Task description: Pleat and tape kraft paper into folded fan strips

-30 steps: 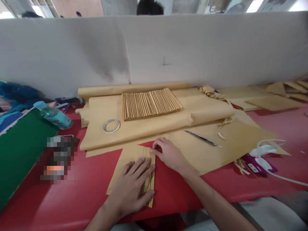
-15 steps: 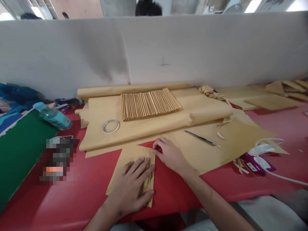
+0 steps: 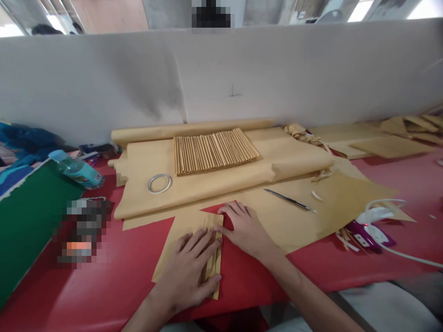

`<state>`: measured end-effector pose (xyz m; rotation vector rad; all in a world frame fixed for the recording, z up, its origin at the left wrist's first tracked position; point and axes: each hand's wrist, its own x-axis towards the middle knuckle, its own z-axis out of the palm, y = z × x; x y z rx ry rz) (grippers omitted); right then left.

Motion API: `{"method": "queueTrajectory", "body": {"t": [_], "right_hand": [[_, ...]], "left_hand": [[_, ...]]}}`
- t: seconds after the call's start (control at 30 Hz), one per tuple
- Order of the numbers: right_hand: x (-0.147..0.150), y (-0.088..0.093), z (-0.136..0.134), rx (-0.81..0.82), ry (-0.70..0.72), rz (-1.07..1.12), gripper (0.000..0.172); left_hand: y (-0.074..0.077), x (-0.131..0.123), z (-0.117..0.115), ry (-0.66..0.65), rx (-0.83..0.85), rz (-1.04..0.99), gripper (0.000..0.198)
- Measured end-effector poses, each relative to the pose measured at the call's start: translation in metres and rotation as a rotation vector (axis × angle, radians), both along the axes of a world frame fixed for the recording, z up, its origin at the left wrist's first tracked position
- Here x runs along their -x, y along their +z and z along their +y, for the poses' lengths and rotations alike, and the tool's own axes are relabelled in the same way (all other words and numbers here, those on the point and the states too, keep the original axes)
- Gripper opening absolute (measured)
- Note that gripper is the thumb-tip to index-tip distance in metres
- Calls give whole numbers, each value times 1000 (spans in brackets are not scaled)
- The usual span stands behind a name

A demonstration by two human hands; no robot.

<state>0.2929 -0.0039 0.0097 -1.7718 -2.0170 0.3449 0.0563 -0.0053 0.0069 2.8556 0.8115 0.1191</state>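
A small sheet of brown kraft paper point(image 3: 183, 233) lies on the red table point(image 3: 104, 286), its right edge folded into narrow pleats. My left hand point(image 3: 188, 272) lies flat on the pleated part, fingers stretched out and pressing down. My right hand point(image 3: 245, 228) rests beside the top right corner of the pleats, fingers curled and touching the fold edge. Farther back a finished stack of pleated paper point(image 3: 214, 150) sits on a large kraft sheet point(image 3: 277, 157).
A tape ring point(image 3: 159, 183) and a thin knife point(image 3: 287, 199) lie on the big sheets. A water bottle point(image 3: 76, 169) and green mat point(image 3: 27, 216) are at the left. A purple-and-white iron point(image 3: 372, 226) with cord sits right. A grey partition point(image 3: 277, 69) closes the back.
My right hand has slid a little down and right along the top of the pleats. My left hand stays pressed on the paper.
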Motion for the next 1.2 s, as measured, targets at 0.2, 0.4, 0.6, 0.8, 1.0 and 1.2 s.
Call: {"method": "queueTrajectory", "body": {"t": [0.2, 0.4, 0.6, 0.8, 1.0, 1.2], "right_hand": [[-1, -2, 6, 9, -131, 17, 24], [-5, -4, 17, 15, -210, -10, 18], [-2, -4, 17, 28, -242, -31, 17], [-2, -5, 16, 21, -247, -43, 19], [-3, -9, 16, 20, -244, -41, 23], [-4, -11, 15, 1, -237, -17, 25]], "left_hand": [[0, 0, 0, -22, -55, -14, 70], [0, 0, 0, -34, -100, -26, 68], [2, 0, -2, -49, -149, -22, 62], [3, 4, -10, -67, -196, -17, 51], [15, 7, -22, -82, -184, -70, 39], [17, 21, -47, -104, -211, -77, 42]]}}
